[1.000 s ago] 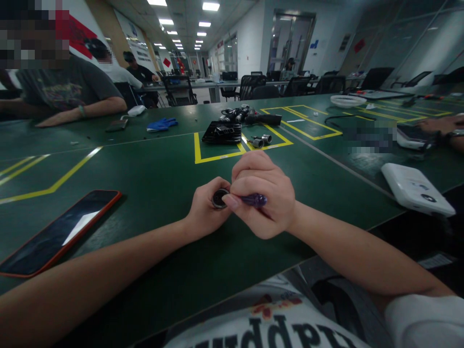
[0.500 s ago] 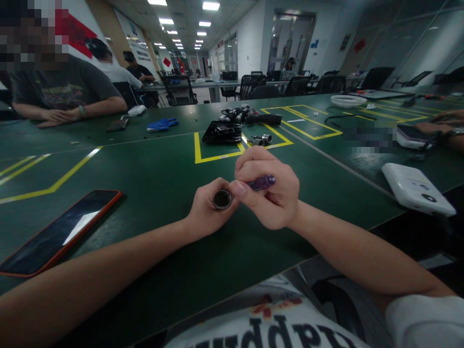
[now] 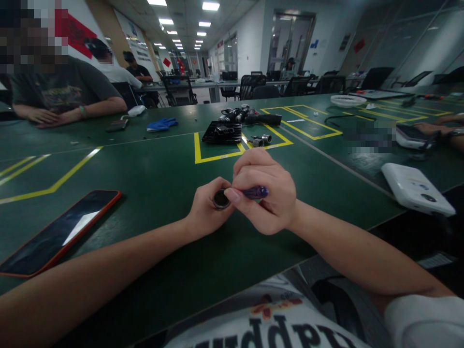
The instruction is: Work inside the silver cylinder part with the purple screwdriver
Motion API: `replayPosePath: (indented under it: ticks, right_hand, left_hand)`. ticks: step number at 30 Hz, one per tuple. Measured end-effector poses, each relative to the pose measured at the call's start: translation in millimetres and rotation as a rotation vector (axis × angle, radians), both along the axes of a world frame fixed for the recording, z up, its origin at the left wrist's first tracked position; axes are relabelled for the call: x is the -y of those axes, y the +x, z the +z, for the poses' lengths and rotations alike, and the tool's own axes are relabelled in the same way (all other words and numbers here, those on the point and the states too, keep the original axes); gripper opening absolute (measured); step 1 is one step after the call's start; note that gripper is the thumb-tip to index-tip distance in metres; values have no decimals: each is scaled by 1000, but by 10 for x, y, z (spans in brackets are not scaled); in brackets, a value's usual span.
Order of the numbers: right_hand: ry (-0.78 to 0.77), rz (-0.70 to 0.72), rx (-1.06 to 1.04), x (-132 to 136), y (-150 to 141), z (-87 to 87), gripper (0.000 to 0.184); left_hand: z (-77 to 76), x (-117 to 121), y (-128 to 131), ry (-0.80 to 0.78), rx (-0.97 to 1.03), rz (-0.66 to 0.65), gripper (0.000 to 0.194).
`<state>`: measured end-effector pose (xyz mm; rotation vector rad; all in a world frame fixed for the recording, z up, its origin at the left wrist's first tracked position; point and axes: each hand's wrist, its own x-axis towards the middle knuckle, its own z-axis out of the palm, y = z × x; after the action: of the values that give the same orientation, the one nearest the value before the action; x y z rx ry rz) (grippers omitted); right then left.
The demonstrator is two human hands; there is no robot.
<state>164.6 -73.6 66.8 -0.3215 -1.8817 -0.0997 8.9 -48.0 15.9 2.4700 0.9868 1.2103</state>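
My left hand (image 3: 206, 209) is wrapped round a round, hollow metal part (image 3: 221, 199), its open end facing me. Most of that part is covered by my fingers. My right hand (image 3: 267, 192) is closed on a tool with a clear purple handle (image 3: 256, 193), which looks like a small screwdriver; its tip is hidden behind my fingers. Both hands meet just above the green table (image 3: 152, 174), with my right thumb close to the metal part's rim.
Beyond my hands lie small metal cylinders (image 3: 261, 140), a black ribbed tray (image 3: 222, 133) and a pile of dark parts (image 3: 235, 114). A phone (image 3: 61, 232) lies left, a white device (image 3: 416, 189) right. Blue gloves (image 3: 162, 124) lie near a seated person (image 3: 68, 92).
My right hand and the purple-handled tool rose slightly away from the metal part, then came back down to its rim. My left hand has barely moved.
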Motion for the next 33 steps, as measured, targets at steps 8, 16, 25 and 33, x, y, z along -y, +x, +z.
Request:
replayPosePath:
  ticks: [8,16,25,33]
  right_hand:
    - [-58,65,-98,-11,-4,-5,14]
    - [-102,93,-35,-15,-8,-6,16]
    - [-99,84,-50,-16,10,8,15]
    - [-115,86,-60,-13,17,13,17]
  left_hand:
    - [27,50,11,-84,89,-52,15]
    - [30,59,20,-67,69,-21,15]
    - [38,56,19,-119,106,-59,16]
    - [27,51,18,-99,95,-54,17]
